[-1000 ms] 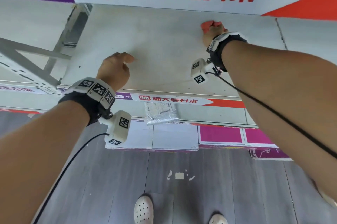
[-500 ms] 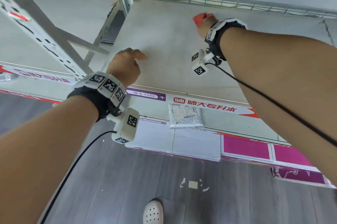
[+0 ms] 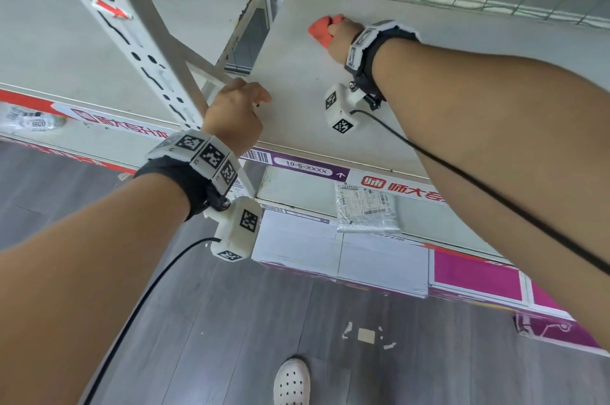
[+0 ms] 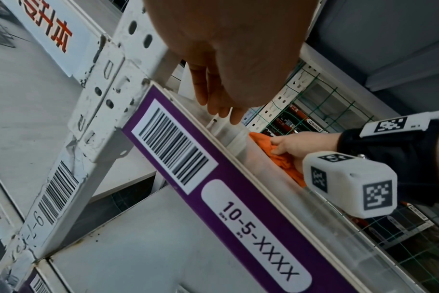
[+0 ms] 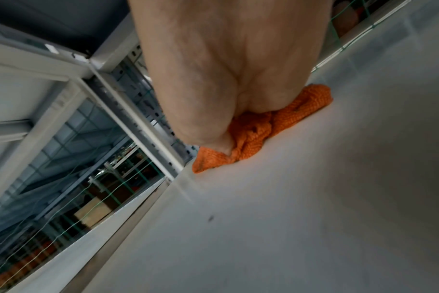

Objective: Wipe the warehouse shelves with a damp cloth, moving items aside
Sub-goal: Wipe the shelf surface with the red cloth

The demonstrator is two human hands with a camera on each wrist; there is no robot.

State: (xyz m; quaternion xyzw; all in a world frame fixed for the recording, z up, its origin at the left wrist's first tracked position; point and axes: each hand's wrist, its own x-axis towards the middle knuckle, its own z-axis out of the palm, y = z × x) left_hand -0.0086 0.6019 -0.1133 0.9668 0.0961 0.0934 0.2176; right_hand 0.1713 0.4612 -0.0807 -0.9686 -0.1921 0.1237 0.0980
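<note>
Cloth (image 3: 319, 29), orange and bunched, lies pressed on the pale shelf (image 3: 297, 74) near its far left corner, gripped by your right hand (image 3: 340, 38). Your left hand (image 3: 232, 115) hovers at the shelf's near edge with fingers loosely curled, holding nothing, beside the white upright (image 3: 138, 41) and above the purple label strip (image 4: 213, 198).

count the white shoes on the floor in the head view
1, a white perforated shoe at the bottom edge, on the grey floor below the shelf front. A second may be out of frame.
</note>
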